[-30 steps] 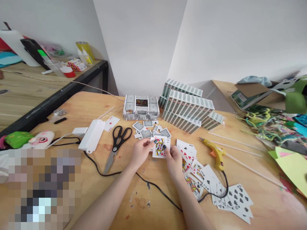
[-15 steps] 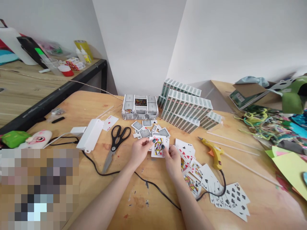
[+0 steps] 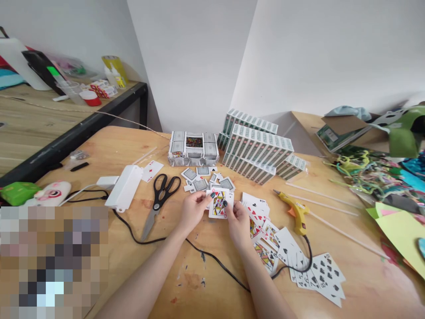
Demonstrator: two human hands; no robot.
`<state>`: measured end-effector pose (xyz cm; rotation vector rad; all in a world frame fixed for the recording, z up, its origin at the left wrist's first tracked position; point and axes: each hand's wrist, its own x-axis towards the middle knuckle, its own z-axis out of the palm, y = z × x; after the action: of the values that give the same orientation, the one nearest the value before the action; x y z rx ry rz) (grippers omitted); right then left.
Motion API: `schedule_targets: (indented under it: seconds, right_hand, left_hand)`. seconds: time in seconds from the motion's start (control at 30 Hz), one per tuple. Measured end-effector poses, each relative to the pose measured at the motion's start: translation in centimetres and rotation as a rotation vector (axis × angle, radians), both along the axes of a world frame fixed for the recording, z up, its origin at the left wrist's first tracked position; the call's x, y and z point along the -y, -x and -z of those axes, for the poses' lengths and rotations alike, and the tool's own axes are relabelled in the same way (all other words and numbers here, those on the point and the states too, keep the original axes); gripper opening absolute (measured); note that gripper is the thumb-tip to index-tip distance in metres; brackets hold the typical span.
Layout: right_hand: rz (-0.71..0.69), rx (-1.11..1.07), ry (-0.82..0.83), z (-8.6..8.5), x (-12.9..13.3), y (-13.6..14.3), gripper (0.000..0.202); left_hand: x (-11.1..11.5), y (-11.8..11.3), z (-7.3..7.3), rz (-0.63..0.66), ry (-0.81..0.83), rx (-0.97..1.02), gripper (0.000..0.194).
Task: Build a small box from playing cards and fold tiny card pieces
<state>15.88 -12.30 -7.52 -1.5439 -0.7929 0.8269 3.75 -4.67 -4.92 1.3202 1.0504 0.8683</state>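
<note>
Both hands grip playing cards (image 3: 218, 204) above the middle of the table, a queen of hearts facing up in front with card edges showing behind it. My left hand (image 3: 196, 207) pinches the left edge, thumb on the face. My right hand (image 3: 238, 217) is closed on the right edge, thumb also on the face. Just beyond them lie cut card pieces (image 3: 199, 184). Fanned playing cards (image 3: 259, 212) spread beside my right hand. Black-handled scissors (image 3: 159, 204) rest to the left of my left hand. Farther back stands a box-shaped piece covered in cards (image 3: 193, 148).
Stacked card boxes (image 3: 259, 148) stand at the back. A yellow glue gun (image 3: 296, 212) lies at right, near clear glue sticks (image 3: 345, 233); its black cord (image 3: 215, 259) crosses the table before me. A white power strip (image 3: 124, 188) sits at left, coloured paper (image 3: 403, 235) at far right.
Almost nothing differs. The hands keep hold of the cards in the same place, and the whole view has shifted very slightly.
</note>
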Motion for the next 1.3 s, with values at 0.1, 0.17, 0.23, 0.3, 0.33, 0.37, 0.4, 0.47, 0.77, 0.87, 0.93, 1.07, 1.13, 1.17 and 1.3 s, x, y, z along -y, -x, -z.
schedule_targets:
  seconds: [0.1,0.17,0.23,0.3,0.33,0.37,0.4,0.47,0.77,0.87,0.93,1.07,1.13,1.17,1.3]
  right_hand:
    - [-0.018,-0.053,-0.001,-0.6,0.0,0.1,0.029]
    - [-0.043,-0.109,-0.007,-1.1,0.0,0.2,0.031]
    - [-0.060,-0.164,-0.017,-1.5,0.0,0.2,0.031]
    - [-0.067,-0.190,-0.022,-1.7,-0.1,0.2,0.032]
    - [-0.071,-0.190,-0.018,-1.7,-0.1,0.2,0.033]
    - [-0.071,-0.180,-0.011,-1.6,-0.1,0.2,0.034]
    - [-0.068,-0.164,-0.004,-1.5,-0.1,0.2,0.035]
    - [-0.058,-0.139,0.002,-1.3,-0.1,0.1,0.036]
    - [-0.154,-0.234,-0.047,-1.2,0.1,-0.5,0.029]
    - [-0.160,-0.223,-0.037,-1.4,0.1,-0.4,0.032]
    - [-0.141,-0.195,-0.022,-1.5,0.0,-0.4,0.035]
    - [-0.106,-0.194,-0.009,-1.3,0.0,-0.5,0.034]
    - [-0.103,-0.207,-0.016,-1.1,0.0,-0.5,0.033]
    - [-0.105,-0.210,-0.019,-1.1,0.0,-0.6,0.033]
    - [-0.112,-0.219,-0.021,-1.0,0.0,-0.6,0.036]
  left_hand:
    - [0.0,0.0,0.0,0.003,0.014,0.001,0.023]
    - [0.0,0.0,0.0,0.007,0.037,0.010,0.023]
    - [0.0,0.0,0.1,0.014,0.064,0.024,0.023]
    - [0.0,0.1,0.2,0.020,0.073,0.028,0.024]
    - [-0.1,0.1,0.2,0.021,0.069,0.025,0.024]
    - [-0.1,0.1,0.2,0.024,0.060,0.018,0.025]
    - [-0.1,0.1,0.3,0.026,0.049,0.008,0.026]
    - [-0.1,0.2,0.3,0.031,0.022,-0.013,0.028]
    - [-0.2,0.5,-0.1,0.050,-0.005,-0.026,0.031]
    - [-0.3,0.6,-0.2,0.065,-0.010,-0.030,0.032]
    - [-0.4,0.6,-0.2,0.066,-0.015,-0.030,0.031]
    - [-0.8,1.0,0.0,0.124,0.109,0.059,0.026]
    - [-1.2,1.4,0.1,0.187,0.262,0.186,0.025]
    - [-1.3,1.7,0.2,0.215,0.341,0.244,0.023]
    - [-1.9,2.5,0.3,0.294,0.530,0.320,0.026]
